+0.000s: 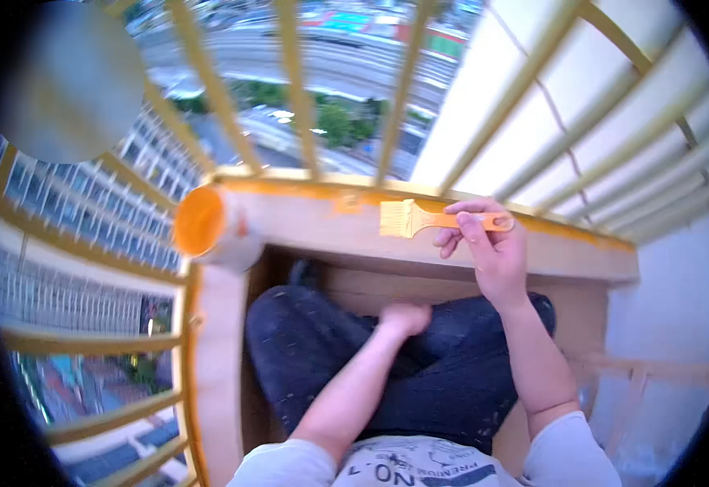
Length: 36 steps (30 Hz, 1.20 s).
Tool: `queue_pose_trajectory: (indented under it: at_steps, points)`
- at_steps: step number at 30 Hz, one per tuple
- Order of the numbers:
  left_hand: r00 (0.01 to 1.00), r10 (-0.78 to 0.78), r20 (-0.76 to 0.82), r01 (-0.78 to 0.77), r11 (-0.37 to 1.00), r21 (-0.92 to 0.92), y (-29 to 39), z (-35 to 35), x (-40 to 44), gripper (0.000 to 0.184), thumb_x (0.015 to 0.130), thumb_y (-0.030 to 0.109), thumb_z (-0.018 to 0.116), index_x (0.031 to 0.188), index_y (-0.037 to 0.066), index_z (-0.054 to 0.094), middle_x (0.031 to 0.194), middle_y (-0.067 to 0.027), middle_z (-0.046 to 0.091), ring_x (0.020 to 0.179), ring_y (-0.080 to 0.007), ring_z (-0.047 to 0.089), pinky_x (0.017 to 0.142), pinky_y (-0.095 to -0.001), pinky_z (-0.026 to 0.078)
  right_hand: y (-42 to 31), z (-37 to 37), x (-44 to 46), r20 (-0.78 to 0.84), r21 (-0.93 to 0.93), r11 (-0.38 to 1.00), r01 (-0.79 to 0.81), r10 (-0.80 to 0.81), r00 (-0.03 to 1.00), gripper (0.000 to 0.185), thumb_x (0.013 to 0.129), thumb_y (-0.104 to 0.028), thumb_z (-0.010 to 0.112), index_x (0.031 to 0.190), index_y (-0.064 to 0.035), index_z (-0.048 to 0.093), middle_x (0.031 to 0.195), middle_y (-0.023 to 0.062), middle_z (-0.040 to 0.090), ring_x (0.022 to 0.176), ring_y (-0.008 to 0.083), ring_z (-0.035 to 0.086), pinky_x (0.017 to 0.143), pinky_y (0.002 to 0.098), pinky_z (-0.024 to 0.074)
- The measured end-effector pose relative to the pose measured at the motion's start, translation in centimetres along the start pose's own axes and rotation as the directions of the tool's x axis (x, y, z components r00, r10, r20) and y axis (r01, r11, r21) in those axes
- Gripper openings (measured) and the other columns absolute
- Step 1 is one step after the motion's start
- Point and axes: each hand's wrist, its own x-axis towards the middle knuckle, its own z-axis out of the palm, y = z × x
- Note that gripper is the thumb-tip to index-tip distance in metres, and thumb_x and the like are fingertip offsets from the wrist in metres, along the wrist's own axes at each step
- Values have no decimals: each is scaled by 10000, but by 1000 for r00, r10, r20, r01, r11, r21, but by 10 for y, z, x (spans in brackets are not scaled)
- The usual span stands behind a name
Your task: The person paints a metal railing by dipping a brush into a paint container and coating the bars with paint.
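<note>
Paintbrush (pixel 431 220): orange handle (pixel 445 220), pale-orange bristles (pixel 392 220) | right grip (pixel 492 247): holding handle | left grip (pixel 407 319): blurred, can't say

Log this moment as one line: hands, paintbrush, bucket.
right hand: grips orange-handled paintbrush over ledge | left hand: blurred, over lap, contents unclear | paint bucket: at ledge corner, orange inside

Orange paintbrush (pixel 431 219), held sideways, yellowish bristles (pixel 394 219) leftward
</note>
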Motion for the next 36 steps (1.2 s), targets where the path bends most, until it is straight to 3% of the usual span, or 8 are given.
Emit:
queue_pose_trajectory:
  at_steps: [6,8,16,20,26,31,35,36]
  points:
    - [986,91,-141,-102,992,-70,9,3,-21,532,978,352,289,1264,66,634,1317,-156,607,1205,-310,593,1026,-435,445,-24,184,57,419,-265,879,396,-265,869,179,903,-186,664,932,-20,723,759,140,673,667,204,636,638,329,515]
    - [930,134,-342,-172,981,-85,-4,38,19,514,984,372,313,1259,85,639,1323,-137,610,1202,-288,601,974,-434,484,5,235,79,545,-401,665,630,-380,748,163,863,-164,660,893,-14,717,798,180,674,728,287,656,677,389,539]
    - [668,22,-743,-563,667,-487,2,109,110,438,990,358,386,1280,137,629,1342,-102,605,1213,-263,599,855,-442,539,53,289,91,704,-607,392,691,-138,697,177,881,-158,628,900,4,698,781,194,629,797,328,641,731,404,526]
    - [911,59,-408,-168,957,-238,-10,59,55,481,982,411,372,1336,170,592,1386,-104,572,1243,-255,577,939,-468,494,29,261,100,593,-514,660,548,-189,783,203,901,-191,649,905,3,708,734,153,671,718,240,688,648,335,530]
    - [964,212,-160,-223,973,-52,-19,25,20,578,981,489,308,1337,123,577,1365,-162,569,1232,-326,572,1019,-466,445,-13,160,44,360,-104,970,218,-167,918,177,961,-158,638,996,3,702,757,33,666,707,79,622,617,238,479]
    - [991,102,-90,-94,991,93,-7,5,-13,566,994,348,234,1200,37,659,1299,-204,597,1200,-368,583,1045,-458,436,-81,9,-12,118,-398,786,473,-467,876,119,923,-107,669,1006,-53,734,797,41,687,684,117,635,601,266,498]
    - [994,100,-34,-93,980,177,-10,6,2,576,996,358,224,1204,40,657,1307,-206,589,1212,-367,572,1062,-453,420,-131,-93,-5,202,-916,145,375,-641,740,88,876,-35,683,947,-6,725,732,75,650,654,147,607,595,280,485]
    - [996,89,7,-89,984,153,-11,7,5,595,1003,380,209,1235,36,636,1338,-208,562,1241,-373,545,1087,-444,395,-131,-101,2,194,-915,153,372,-643,741,88,876,-35,683,947,-6,725,732,75,650,654,147,607,595,280,485]
